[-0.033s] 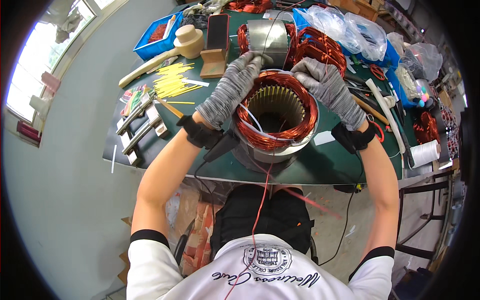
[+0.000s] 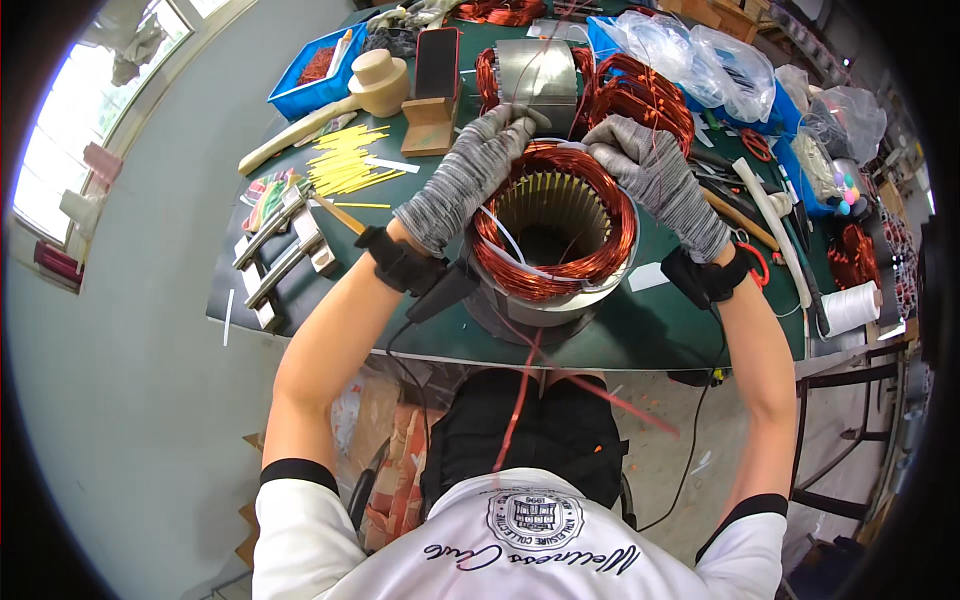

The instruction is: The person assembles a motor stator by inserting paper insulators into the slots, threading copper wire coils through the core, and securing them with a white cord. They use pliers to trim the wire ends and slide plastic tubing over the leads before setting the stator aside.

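Note:
A motor stator [image 2: 545, 303] stands upright at the table's front edge, a thick ring of copper winding [image 2: 610, 262] around its top opening. Yellow strips line the slots inside, and white sleeving [image 2: 512, 265] runs across the winding. My left hand [image 2: 480, 160], in a grey knit glove, is closed in a pinch just above the ring's far left rim. Over the far right rim, my right hand [image 2: 640, 160], gloved alike, has its fingers curled closed. Whatever is between the fingers is too small to make out. Red lead wires [image 2: 523, 400] hang from the stator's front.
Behind stands another wound stator [image 2: 535, 80] beside copper coils [image 2: 640, 100]. Left are yellow strips [image 2: 350, 160], a wooden mallet [image 2: 378, 85], a phone [image 2: 436, 65] on a stand and a metal frame [image 2: 285, 255]. Right lie hand tools [image 2: 745, 215], a white thread spool [image 2: 850, 305] and blue bins [image 2: 780, 110].
The red lead wires in front of the stator have swung and look blurred. A thin wire above my hands has shifted. Both hands have barely moved.

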A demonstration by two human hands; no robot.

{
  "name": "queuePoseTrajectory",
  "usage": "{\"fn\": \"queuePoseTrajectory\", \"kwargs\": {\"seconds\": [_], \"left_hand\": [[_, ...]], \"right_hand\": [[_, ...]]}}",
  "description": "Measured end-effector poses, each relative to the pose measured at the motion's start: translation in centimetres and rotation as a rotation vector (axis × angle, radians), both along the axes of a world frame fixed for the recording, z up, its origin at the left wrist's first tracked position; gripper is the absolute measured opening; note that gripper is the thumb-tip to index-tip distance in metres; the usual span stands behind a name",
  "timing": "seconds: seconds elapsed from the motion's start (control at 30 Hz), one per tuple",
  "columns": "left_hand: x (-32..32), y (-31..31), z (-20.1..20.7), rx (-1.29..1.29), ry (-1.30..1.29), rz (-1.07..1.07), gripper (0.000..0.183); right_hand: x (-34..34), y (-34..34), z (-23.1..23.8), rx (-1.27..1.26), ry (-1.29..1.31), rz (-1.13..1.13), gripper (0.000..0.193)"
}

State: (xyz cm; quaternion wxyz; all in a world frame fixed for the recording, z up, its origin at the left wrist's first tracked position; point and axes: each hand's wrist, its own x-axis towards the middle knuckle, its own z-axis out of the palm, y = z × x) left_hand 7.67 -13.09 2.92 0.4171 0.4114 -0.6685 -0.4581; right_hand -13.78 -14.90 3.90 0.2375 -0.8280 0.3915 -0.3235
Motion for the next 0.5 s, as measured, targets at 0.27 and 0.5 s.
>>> {"fn": "queuePoseTrajectory", "kwargs": {"seconds": [0.27, 0.5], "left_hand": [[0.5, -0.5, 0.0, 0.042, 0.071, -0.226, 0.036], [0.6, 0.4, 0.5, 0.058, 0.089, -0.177, 0.033]], "right_hand": [[-0.2, -1.3, 0.7, -0.019, 0.029, 0.176, 0.011], [0.6, -1.5, 0.6, -0.18, 0.147, 0.194, 0.013]]}}
